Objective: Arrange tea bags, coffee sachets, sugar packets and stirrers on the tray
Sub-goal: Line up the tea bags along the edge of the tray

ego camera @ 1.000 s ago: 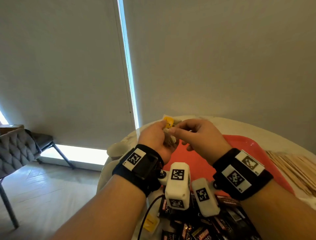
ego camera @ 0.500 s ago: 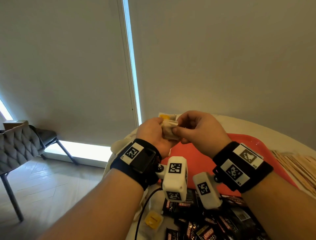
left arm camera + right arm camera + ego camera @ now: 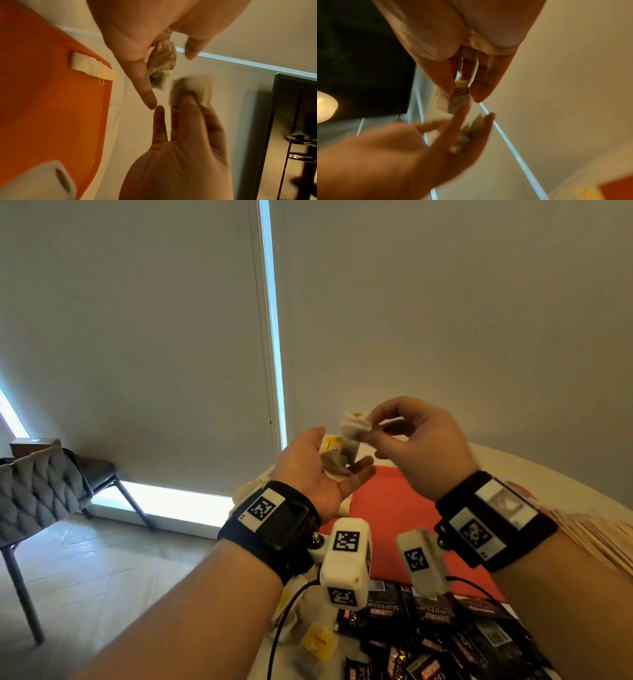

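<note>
**Tea bags lifted above the tray**

Tea bag, pale paper (image 3: 356, 426), is pinched by the right hand (image 3: 421, 446) over the orange plastic tray (image 3: 387, 518). The left hand (image 3: 318, 470) lies flat, cradling crumpled tea bags (image 3: 337, 463).

Left wrist: more white tea bags (image 3: 91, 66) rest at the tray's corner.

Right wrist: blurred; the pinch shows.

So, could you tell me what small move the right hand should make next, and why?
Probably lower the right hand to the orange tray and lay its pinched tea bag beside the row of tea bags at the tray's edge. The left hand cradles a bunch of tea bags.
</note>
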`<state>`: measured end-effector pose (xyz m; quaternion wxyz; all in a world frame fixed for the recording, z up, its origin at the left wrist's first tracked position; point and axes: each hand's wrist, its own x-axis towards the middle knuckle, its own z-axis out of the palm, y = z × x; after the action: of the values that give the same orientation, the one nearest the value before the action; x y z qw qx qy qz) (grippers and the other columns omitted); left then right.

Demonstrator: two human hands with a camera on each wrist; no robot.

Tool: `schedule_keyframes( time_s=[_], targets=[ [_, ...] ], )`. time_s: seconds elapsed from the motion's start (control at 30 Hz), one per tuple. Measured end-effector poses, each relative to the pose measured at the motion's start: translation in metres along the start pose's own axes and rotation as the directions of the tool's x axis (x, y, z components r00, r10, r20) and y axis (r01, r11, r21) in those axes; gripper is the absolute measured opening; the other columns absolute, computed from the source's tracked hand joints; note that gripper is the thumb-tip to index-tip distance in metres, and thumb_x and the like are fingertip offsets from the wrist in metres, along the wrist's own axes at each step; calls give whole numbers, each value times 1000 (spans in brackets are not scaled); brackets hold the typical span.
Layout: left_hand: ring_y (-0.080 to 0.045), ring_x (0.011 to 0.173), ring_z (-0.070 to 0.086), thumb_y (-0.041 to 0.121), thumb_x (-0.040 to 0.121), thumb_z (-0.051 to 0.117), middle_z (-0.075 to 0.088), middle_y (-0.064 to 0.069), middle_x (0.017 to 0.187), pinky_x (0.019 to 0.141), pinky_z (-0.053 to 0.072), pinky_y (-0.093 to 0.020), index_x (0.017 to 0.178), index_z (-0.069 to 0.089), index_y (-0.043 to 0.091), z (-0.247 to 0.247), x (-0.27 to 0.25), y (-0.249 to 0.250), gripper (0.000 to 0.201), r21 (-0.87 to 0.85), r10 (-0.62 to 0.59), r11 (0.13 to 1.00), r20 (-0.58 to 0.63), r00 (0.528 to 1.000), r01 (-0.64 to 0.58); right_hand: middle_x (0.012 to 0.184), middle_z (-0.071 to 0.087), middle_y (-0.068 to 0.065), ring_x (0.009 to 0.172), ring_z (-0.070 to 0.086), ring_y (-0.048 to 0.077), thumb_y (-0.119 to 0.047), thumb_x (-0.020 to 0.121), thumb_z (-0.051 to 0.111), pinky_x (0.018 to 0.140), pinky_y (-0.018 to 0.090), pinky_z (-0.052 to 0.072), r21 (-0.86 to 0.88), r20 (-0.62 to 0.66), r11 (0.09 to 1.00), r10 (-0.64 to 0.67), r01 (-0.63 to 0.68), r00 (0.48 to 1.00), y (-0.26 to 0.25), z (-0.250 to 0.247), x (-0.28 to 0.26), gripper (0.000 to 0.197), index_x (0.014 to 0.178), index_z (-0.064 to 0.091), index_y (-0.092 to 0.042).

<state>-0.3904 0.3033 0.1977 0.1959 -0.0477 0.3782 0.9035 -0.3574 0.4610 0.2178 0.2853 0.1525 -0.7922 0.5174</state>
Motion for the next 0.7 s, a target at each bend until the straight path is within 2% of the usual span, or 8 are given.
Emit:
schedule_keyframes(
  time_s=[0.1, 0.17, 0.23, 0.33, 0.47, 0.57, 0.63, 0.7],
  targets=[
    [-34, 99, 77, 35, 103, 58, 75, -22, 104, 92, 61, -46, 141, 56, -4, -1, -9, 4, 55, 32, 0, 999, 118, 993, -3, 97, 68, -10, 91, 67, 6, -7, 80, 79, 72, 27, 59, -225, 142, 957, -152, 182, 978, 4, 7, -4, 17, 87, 75, -23],
    [-36, 108, 74, 14, 96, 61, 72, -27, 116, 86, 63, -42, 142, 55, -7, -3, -7, 5, 51, 103, 42, 993, 87, 995, -51, 100, 68, -10, 92, 67, 6, -8, 79, 80, 76, 28, 60, -217, 212, 953, -165, 211, 963, 7, 10, -5, 16, 87, 77, -21],
    [-33, 98, 76, 0, 91, 59, 70, -28, 116, 72, 65, -38, 137, 57, -8, -5, -4, 5, 47, 161, 99, 982, 9, 995, -99, 102, 69, -14, 95, 66, 4, -13, 81, 80, 81, 27, 58, -240, 256, 948, -144, 207, 956, 5, 10, -4, 15, 88, 78, -25],
    [-26, 79, 78, -7, 93, 58, 72, -23, 109, 65, 63, -34, 133, 58, -5, -7, -5, 7, 41, 211, 158, 966, -16, 987, -151, 97, 73, -13, 95, 68, 2, -15, 86, 75, 82, 30, 59, -168, 207, 980, -70, 105, 976, 1, 9, -3, 14, 92, 77, -29],
    [-27, 94, 79, -7, 95, 61, 76, -19, 114, 64, 63, -33, 131, 59, 6, -8, -9, 10, 38, 312, 182, 932, 29, 983, -182, 95, 73, -4, 86, 73, 16, -17, 89, 74, 72, 38, 63, 73, 29, 990, 121, -123, 992, 4, 12, 7, 11, 99, 73, -23],
    [-30, 99, 79, -8, 95, 63, 76, -19, 116, 68, 64, -36, 123, 61, 8, -9, -11, 13, 33, 374, 181, 908, 52, 982, -187, 99, 74, 9, 88, 73, 24, -22, 89, 76, 71, 37, 60, 164, 165, 927, 311, -337, 936, 6, 14, 14, 12, 100, 73, -17],
    [-28, 94, 79, -9, 94, 65, 76, -18, 112, 65, 64, -35, 121, 61, 7, -11, -10, 16, 32, 390, 186, 902, 34, 982, -184, 95, 75, 13, 86, 73, 24, -15, 90, 76, 72, 36, 60, 255, 155, 901, 320, -351, 935, 4, 14, 15, 9, 97, 73, -11],
    [-24, 85, 80, -8, 95, 65, 75, -17, 105, 61, 63, -32, 125, 62, 3, -14, -9, 21, 32, 377, 192, 909, -2, 981, -177, 94, 75, 13, 86, 74, 26, -11, 90, 75, 75, 38, 62, 355, 37, 889, 296, -290, 954, 2, 11, 18, 6, 95, 72, -12]
  ],
)
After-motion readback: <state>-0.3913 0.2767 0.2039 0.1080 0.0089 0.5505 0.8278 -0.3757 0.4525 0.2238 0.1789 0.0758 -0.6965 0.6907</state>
